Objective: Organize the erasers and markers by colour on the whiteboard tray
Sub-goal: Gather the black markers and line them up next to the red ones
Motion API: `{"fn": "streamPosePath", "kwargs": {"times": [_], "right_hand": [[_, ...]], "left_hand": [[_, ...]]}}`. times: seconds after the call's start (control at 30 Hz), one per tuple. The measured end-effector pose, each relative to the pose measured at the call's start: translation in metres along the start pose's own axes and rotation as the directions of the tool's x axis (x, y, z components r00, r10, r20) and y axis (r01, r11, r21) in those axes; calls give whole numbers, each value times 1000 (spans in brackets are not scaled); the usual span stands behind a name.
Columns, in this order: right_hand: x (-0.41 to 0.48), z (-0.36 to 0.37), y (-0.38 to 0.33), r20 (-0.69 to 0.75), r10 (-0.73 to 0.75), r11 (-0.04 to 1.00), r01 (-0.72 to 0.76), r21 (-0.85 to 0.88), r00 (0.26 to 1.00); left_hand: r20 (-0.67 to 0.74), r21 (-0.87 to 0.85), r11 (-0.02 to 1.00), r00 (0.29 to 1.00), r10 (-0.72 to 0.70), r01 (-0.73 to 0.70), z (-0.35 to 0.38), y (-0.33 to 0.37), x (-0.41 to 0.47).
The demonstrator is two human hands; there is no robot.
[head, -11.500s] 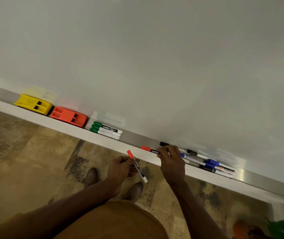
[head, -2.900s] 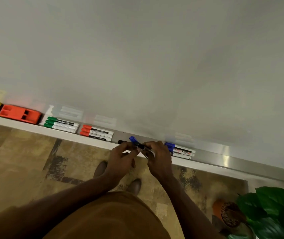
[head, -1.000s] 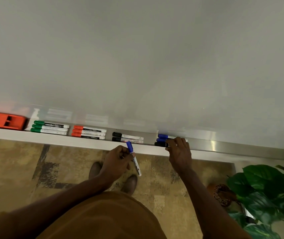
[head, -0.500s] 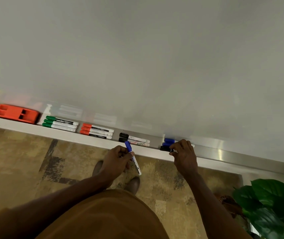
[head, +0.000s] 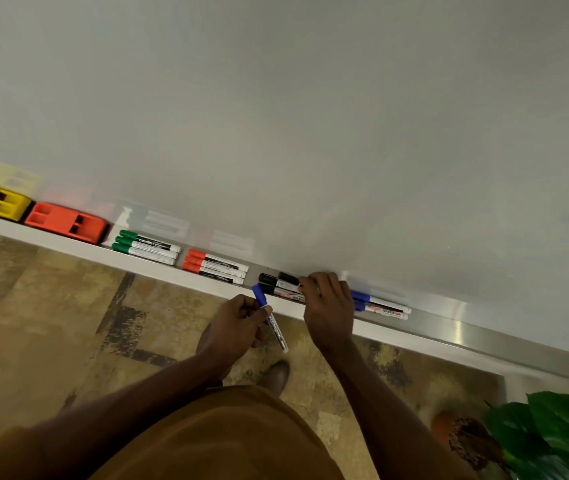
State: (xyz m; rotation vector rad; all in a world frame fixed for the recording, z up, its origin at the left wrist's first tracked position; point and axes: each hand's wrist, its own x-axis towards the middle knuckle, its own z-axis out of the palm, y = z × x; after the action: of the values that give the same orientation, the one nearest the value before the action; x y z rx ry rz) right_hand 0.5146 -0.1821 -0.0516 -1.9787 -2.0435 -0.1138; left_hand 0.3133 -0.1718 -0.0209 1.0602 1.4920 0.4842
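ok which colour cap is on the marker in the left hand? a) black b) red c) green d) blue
d: the left hand holds a blue-capped marker below the tray's front edge, while the right hand rests on the black markers lying on the tray.

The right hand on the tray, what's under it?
The right hand covers the tail ends of the black markers; their caps show left of it. Whether it grips one is hidden.
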Motion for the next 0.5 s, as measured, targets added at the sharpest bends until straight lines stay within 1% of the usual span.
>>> {"fn": "streamPosePath", "kwargs": {"times": [0.13,0.27,0.4,0.5], "right_hand": [[14,9,-20,18,-20,1000,20,-2,1000],[15,18,-28,52,13,1000,-12,-14,999],[16,20,-33,100,31,999,-29,-15,995],[13,21,-34,143,24,999,-27,18,989]], "left_hand": [[-29,19,1000,1000,4,-4,-9,0,-3],[-73,8,1000,997,-18,19,-20,-1,-7],[-75,-1,1000,997,-30,30,-26,-2,-8],[-64,8,1000,998,-22,22,-25,-1,-10]]}}
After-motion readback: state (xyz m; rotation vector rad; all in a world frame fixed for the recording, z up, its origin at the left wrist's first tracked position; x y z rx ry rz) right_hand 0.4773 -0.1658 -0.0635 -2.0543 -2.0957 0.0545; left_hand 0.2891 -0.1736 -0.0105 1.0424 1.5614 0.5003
